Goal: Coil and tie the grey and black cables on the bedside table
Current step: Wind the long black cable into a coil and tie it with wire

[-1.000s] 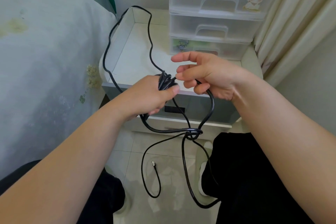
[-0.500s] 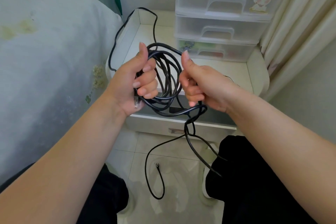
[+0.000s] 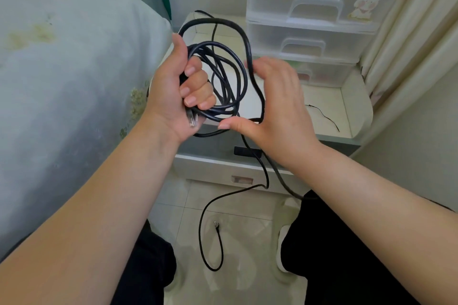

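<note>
The black cable [image 3: 238,74] is gathered into several loops in front of the white bedside table [image 3: 330,116]. My left hand [image 3: 173,96] grips the loops on their left side, with a clear plug [image 3: 192,119] sticking out at the palm. My right hand [image 3: 280,106] is blurred and open, its fingers and thumb spread against the outermost, larger loop on the right. From there the cable drops past the table's front to the floor, where its free end [image 3: 216,225] lies. No grey cable can be made out.
A clear plastic drawer unit [image 3: 314,20] stands at the back of the table, and a thin black wire [image 3: 322,114] lies on the right of the tabletop. The bed [image 3: 62,82] is close on the left, a curtain [image 3: 409,32] on the right. My knees flank the tiled floor below.
My left hand turned palm-up and lifted the coil. My right hand let go of its grip, opened and swung a new, wider loop up over the coil; the hanging knot below is gone.
</note>
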Tool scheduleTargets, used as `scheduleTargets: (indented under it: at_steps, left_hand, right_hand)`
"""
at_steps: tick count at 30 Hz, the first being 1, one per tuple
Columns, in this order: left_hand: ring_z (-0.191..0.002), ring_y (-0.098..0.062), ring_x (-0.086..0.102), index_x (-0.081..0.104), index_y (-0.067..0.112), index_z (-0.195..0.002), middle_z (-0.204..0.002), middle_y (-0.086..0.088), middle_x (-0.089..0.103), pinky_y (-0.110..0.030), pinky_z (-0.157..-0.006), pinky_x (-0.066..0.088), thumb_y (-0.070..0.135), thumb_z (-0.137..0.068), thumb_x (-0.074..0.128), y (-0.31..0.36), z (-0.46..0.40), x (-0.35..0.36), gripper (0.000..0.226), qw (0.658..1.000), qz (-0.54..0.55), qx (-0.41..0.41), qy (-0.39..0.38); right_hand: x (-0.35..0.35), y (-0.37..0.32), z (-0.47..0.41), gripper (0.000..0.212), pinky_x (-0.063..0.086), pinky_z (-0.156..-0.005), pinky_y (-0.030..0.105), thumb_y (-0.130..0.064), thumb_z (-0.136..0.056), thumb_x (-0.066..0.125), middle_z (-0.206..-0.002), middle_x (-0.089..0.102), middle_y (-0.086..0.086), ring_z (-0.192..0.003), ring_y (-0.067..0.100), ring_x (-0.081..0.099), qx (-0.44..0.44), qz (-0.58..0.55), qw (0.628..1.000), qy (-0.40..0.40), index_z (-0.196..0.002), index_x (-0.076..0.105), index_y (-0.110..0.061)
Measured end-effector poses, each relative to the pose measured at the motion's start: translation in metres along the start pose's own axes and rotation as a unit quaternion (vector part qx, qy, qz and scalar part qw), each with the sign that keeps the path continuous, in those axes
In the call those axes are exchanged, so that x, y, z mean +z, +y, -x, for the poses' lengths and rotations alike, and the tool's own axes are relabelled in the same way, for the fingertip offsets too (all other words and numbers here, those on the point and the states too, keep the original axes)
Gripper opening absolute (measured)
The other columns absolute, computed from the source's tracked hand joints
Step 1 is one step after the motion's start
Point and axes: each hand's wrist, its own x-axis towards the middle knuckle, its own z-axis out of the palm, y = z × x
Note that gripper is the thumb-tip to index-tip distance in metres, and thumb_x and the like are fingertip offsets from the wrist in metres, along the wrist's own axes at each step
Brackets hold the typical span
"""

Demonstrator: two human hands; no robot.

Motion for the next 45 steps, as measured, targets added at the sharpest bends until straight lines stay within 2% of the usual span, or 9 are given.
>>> scheduleTargets:
  at_steps: [3, 7, 10, 13, 18, 26, 34, 41, 45]
  left_hand:
    - [-0.028, -0.006, 0.02, 0.032, 0.019, -0.057, -0.035, 0.008, 0.022, -0.02, -0.033, 0.024, 0.058, -0.096, 0.035, 0.001, 0.001, 0.002, 0.055, 0.999, -0.05, -0.007, 0.016]
    - [-0.031, -0.008, 0.02, 0.034, 0.02, -0.056, -0.037, 0.008, 0.022, -0.021, -0.035, 0.023, 0.064, -0.094, 0.031, 0.002, 0.001, 0.005, 0.058, 0.993, -0.108, -0.024, 0.029]
    - [-0.028, -0.006, 0.02, 0.034, 0.02, -0.056, -0.035, 0.008, 0.021, -0.019, -0.034, 0.024, 0.067, -0.092, 0.027, 0.005, 0.003, 0.005, 0.06, 0.992, -0.107, -0.061, -0.015]
    - [-0.025, -0.005, 0.022, 0.033, 0.019, -0.058, -0.032, 0.008, 0.021, -0.018, -0.031, 0.024, 0.068, -0.092, 0.021, 0.003, 0.006, 0.007, 0.061, 0.988, -0.095, -0.091, -0.086]
    - [-0.031, -0.008, 0.04, 0.032, 0.019, -0.058, -0.032, 0.007, 0.03, -0.019, -0.037, 0.038, 0.072, -0.089, 0.017, -0.002, 0.01, 0.009, 0.063, 0.984, -0.121, -0.109, -0.078]
    - [-0.027, -0.004, 0.03, 0.036, 0.021, -0.064, -0.033, 0.01, 0.026, -0.015, -0.033, 0.032, 0.075, -0.084, 0.029, 0.0, 0.01, 0.008, 0.058, 0.986, -0.028, -0.145, -0.078]
    - [-0.039, -0.001, 0.047, 0.046, 0.018, -0.072, -0.04, 0.011, 0.035, -0.015, -0.042, 0.044, 0.061, -0.09, 0.039, -0.004, 0.015, 0.012, 0.047, 0.993, -0.019, -0.111, -0.034]
    - [-0.025, -0.006, 0.023, 0.039, 0.018, -0.061, -0.031, 0.008, 0.022, -0.017, -0.031, 0.028, 0.068, -0.091, 0.022, -0.001, 0.016, 0.01, 0.061, 0.985, -0.118, -0.112, -0.058]
    - [-0.023, -0.006, 0.019, 0.04, 0.018, -0.057, -0.03, 0.009, 0.021, -0.017, -0.031, 0.025, 0.069, -0.089, 0.02, 0.004, 0.017, 0.006, 0.063, 0.971, -0.178, -0.123, -0.102]
  right_hand:
    - [0.001, 0.0, 0.0, 0.098, 0.031, -0.11, 0.042, -0.062, -0.066, 0.071, -0.134, 0.042, 0.018, -0.129, 0.029, 0.033, -0.049, 0.038, 0.996, 0.065, -0.132, 0.037, 0.002]
    - [0.004, -0.013, 0.006, 0.078, 0.03, -0.107, 0.04, -0.049, -0.074, 0.072, -0.133, 0.036, 0.005, -0.128, 0.027, 0.036, -0.138, 0.128, 0.98, 0.073, -0.132, 0.033, -0.014]
    - [0.004, -0.017, 0.006, 0.058, 0.025, -0.11, 0.042, -0.053, -0.082, 0.058, -0.116, 0.061, 0.0, -0.112, 0.018, 0.055, -0.081, 0.065, 0.992, -0.073, -0.122, 0.044, -0.012]
    - [0.001, -0.01, 0.004, 0.063, 0.012, -0.115, 0.046, -0.061, -0.086, 0.035, -0.124, 0.06, 0.003, -0.129, 0.015, 0.042, -0.043, 0.042, 0.972, -0.226, -0.12, 0.051, -0.011]
    - [0.008, -0.007, 0.006, 0.059, 0.025, -0.1, 0.043, -0.054, -0.091, 0.024, -0.103, 0.065, 0.002, -0.111, 0.018, 0.047, -0.113, 0.098, 0.953, -0.262, -0.106, 0.061, -0.011]
    - [0.018, -0.008, 0.009, 0.053, 0.038, -0.068, 0.033, -0.045, -0.09, 0.03, -0.07, 0.058, 0.008, -0.076, 0.025, 0.052, -0.092, 0.007, 0.978, -0.189, -0.08, 0.06, -0.002]
    - [0.02, -0.007, 0.009, 0.033, 0.04, -0.053, 0.03, -0.041, -0.091, 0.038, -0.06, 0.046, 0.005, -0.06, 0.016, 0.039, -0.062, -0.071, 0.987, -0.134, -0.067, 0.042, -0.019]
    - [0.023, -0.003, 0.014, 0.043, 0.046, -0.071, 0.037, -0.04, -0.094, 0.036, -0.085, 0.063, 0.007, -0.086, 0.021, 0.052, -0.104, -0.061, 0.976, -0.18, -0.089, 0.062, -0.006]
    - [0.005, -0.003, 0.01, 0.025, 0.044, -0.079, 0.03, -0.02, -0.093, 0.044, -0.102, 0.062, 0.006, -0.098, 0.019, 0.055, -0.082, -0.099, 0.991, 0.043, -0.092, 0.063, -0.005]
